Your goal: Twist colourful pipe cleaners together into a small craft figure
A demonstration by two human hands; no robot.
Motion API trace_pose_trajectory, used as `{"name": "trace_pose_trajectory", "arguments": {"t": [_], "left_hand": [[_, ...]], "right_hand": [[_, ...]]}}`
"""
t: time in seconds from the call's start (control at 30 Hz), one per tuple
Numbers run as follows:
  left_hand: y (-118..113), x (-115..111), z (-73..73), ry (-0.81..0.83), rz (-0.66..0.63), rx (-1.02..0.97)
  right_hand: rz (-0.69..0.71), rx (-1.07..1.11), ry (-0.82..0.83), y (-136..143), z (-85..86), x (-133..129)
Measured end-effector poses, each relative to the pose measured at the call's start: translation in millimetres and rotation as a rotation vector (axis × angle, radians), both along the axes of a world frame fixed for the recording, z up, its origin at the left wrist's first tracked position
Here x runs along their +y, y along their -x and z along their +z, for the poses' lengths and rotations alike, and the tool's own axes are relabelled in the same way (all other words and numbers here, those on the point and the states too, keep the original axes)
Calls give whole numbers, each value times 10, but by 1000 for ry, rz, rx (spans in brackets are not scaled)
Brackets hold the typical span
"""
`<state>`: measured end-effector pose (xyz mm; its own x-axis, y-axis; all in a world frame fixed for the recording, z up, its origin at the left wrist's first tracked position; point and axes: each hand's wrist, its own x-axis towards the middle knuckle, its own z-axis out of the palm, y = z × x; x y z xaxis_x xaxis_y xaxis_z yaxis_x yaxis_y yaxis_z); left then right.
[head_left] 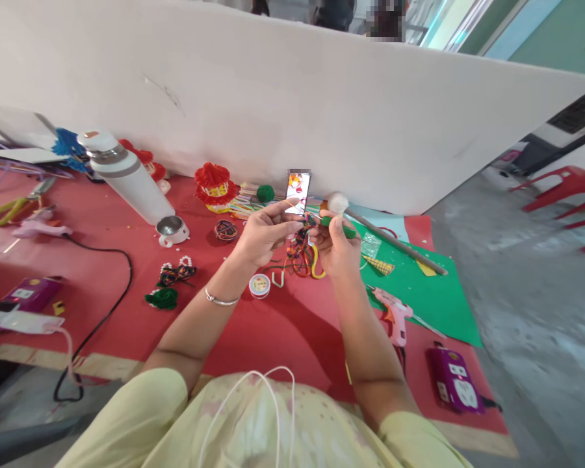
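My left hand (266, 235) is closed, thumb and fingers pinching a small crocheted piece of dark multicoloured yarn (299, 243) above the table. A strand of yarn seems to run over its fingers. In my right hand (340, 250) is a crochet hook with a green handle (350, 229), its tip pointing left into the crocheted piece. The exact stitch is too small to make out. Just behind both hands a lit phone (297, 194) leans upright. Scissors with orange and yellow handles (316, 263) lie beneath them, partly hidden. To the left sits a ball of multicoloured yarn (225, 230).
A white flask (131, 182) and its cup (171, 229) stand left on the red table. Finished bows (175, 273) lie nearer. A pink glue gun (397, 318) and purple power strip (454, 380) are at right. A white partition (273, 97) rises behind.
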<state>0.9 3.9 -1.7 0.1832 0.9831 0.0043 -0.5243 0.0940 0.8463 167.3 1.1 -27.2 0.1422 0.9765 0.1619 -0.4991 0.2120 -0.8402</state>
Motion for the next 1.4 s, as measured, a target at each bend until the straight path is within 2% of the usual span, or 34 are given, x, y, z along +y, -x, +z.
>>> {"name": "trace_pose_trajectory", "arguments": {"t": [0.33,0.57,0.93,1.2,1.4], "left_hand": [[17,6,-7,20,-84,-34],[122,49,-17,-1,-127,79],[160,59,49,-28,-126,236],[183,34,129,-43,-164,326],[208,53,119,-85,-115,333]], "right_hand": [[145,70,60,-36,-13,42],[276,-40,17,-182,-12,57],[275,-249,-20,-322,37,-11],[316,-266,-68,-392,18,-14],[340,-324,-138,-453,65,-49]]}}
